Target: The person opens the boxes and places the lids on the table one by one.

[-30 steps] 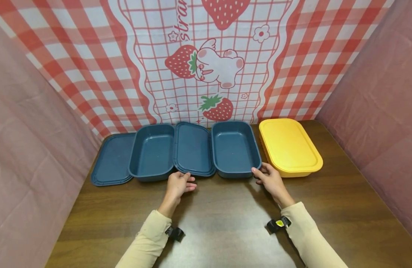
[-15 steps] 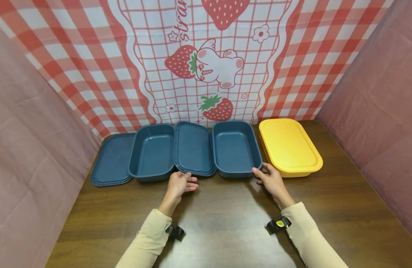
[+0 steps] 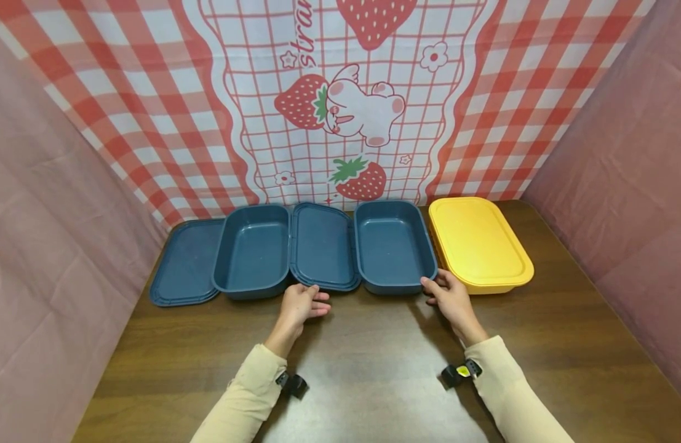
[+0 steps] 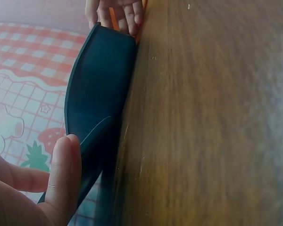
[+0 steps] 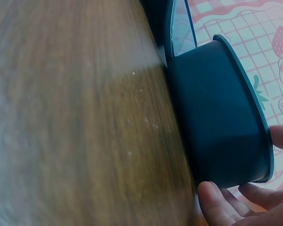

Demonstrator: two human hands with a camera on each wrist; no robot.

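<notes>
My left hand (image 3: pixel 298 304) is at the front edge of a dark blue lid (image 3: pixel 323 246) that lies between two lidless dark blue food containers. Its thumb and finger hold the lid's edge, while the other fingers point right. My right hand (image 3: pixel 451 301) grips the front right corner of the right blue container (image 3: pixel 392 246), thumb at the rim and fingers around the corner, as the right wrist view shows on that container's outer wall (image 5: pixel 221 117). The left blue container (image 3: pixel 254 252) stands just beyond my left hand, with nothing in it.
A yellow container with its lid on (image 3: pixel 481 243) stands right of my right hand. Another dark blue lid (image 3: pixel 187 264) lies at the far left, against the left container. Behind the row hangs a strawberry-print cloth (image 3: pixel 340 160). The wooden table (image 3: pixel 368 357) extends toward me.
The right blue container and the lid beside it have slid slightly to the right together with both hands. The left container and the yellow container stay about where they were.
</notes>
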